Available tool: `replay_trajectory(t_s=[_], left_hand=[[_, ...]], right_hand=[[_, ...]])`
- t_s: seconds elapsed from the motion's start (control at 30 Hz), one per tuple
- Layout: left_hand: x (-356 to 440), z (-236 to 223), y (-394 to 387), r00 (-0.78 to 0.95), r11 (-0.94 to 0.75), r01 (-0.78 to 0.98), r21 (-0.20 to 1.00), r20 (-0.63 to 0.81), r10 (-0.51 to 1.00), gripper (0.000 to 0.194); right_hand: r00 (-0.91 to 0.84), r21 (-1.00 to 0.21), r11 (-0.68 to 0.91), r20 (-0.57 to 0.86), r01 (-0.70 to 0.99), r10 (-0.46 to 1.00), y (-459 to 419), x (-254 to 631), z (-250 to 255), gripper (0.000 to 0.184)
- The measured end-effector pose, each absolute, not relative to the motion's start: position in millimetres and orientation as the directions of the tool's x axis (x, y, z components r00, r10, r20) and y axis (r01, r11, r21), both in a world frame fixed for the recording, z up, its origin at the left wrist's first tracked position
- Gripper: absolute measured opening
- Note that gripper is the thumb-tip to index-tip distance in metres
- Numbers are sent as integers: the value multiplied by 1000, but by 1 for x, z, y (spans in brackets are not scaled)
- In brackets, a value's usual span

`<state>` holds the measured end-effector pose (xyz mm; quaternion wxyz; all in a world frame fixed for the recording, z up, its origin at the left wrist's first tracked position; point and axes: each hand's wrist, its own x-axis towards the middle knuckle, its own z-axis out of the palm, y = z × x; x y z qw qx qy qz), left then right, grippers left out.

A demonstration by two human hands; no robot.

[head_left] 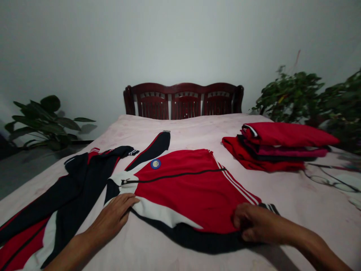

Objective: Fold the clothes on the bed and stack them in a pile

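Observation:
A red, white and navy zip-up jacket point(180, 184) lies front up on the bed, its collar to the left and its striped hem to the right. The zip is closed, and a round blue badge sits on the chest. My left hand point(117, 212) rests on the white shoulder near the collar, fingers stretched out over the cloth. At the lower hem corner, my right hand point(255, 224) has curled fingers closed on the jacket's edge by the navy sleeve. That sleeve runs along the near side, its striped cuff showing beyond my right wrist. The other sleeve point(152, 148) points away toward the headboard.
Another navy and red jacket point(76, 188) lies rumpled at left. A stack of folded red and dark clothes point(282, 145) stands at right, beside eyeglasses point(335, 184). Behind the pink bedsheet point(194, 130) are a wooden headboard point(184, 99) and leafy plants point(293, 94).

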<state>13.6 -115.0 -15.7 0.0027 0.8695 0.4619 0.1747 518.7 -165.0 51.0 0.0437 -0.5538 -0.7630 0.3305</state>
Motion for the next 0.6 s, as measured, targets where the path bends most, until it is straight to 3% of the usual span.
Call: replay_trajectory(t_s=[0.13,0.27,0.33,0.4,0.47,0.6], left_hand=[[17,-16,-110,463,-523,840,143,314,829,35],[8,-11,-112,399,-469,872,141,350,847,22],[0,-10,-115,338,-415,897,151,370,865,18],[-9,-11,-118,295,-371,914,163,360,885,17],[-15,-13,-121,290,-361,917,170,338,895,18],[-20,-15,-125,338,-408,900,157,341,877,17]], right_hand=[[-381,-249,336,-161,909,911,-192,509,42,44],[-270,-25,269,-56,963,961,-199,509,28,46],[-229,29,229,-8,973,973,-199,517,20,42],[-224,15,224,24,974,974,-199,525,16,40],[-250,-76,251,24,965,968,-200,531,20,37],[-274,-449,193,-124,873,954,-196,528,52,23]])
